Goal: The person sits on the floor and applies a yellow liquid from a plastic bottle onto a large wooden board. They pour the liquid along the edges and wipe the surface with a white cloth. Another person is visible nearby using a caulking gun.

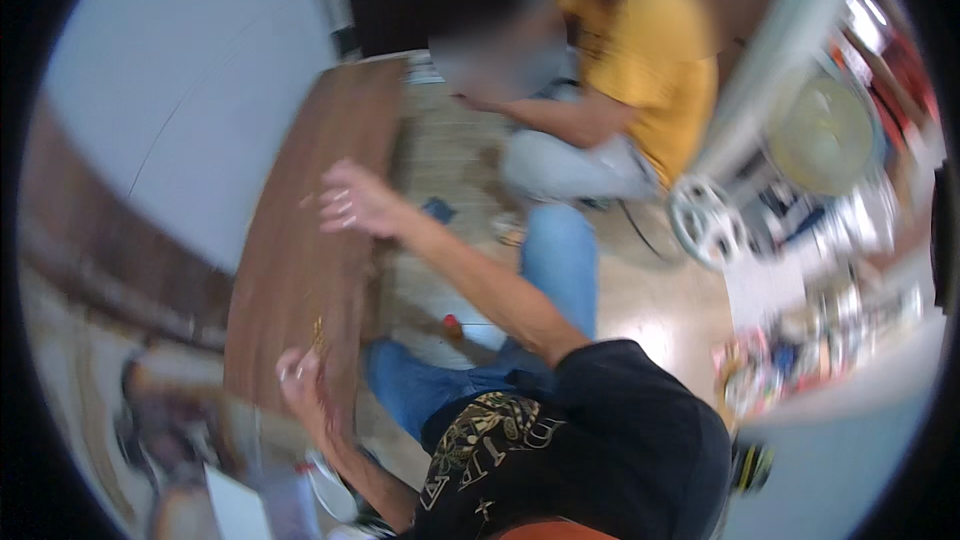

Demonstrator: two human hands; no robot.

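Observation:
My left hand (303, 377) is closed around the lower end of a thin, gold chain-like strip (318, 333), which stands up from the fingers over the near end of a low brown wooden bench (290, 230). Blur hides the strip's finer detail. Farther along the same bench, my right hand (358, 202) hovers above the surface, its fingers stretched out and slightly apart. Nothing shows in that hand, though motion softens its outline.
A co-worker in a yellow shirt (650, 60) sits on the floor beyond. A white wheel-like object (707, 221) stands right, near a round yellowish container (822, 135). Several packets and jars (800, 350) lie farther right. A small red item (452, 326) rests between my legs.

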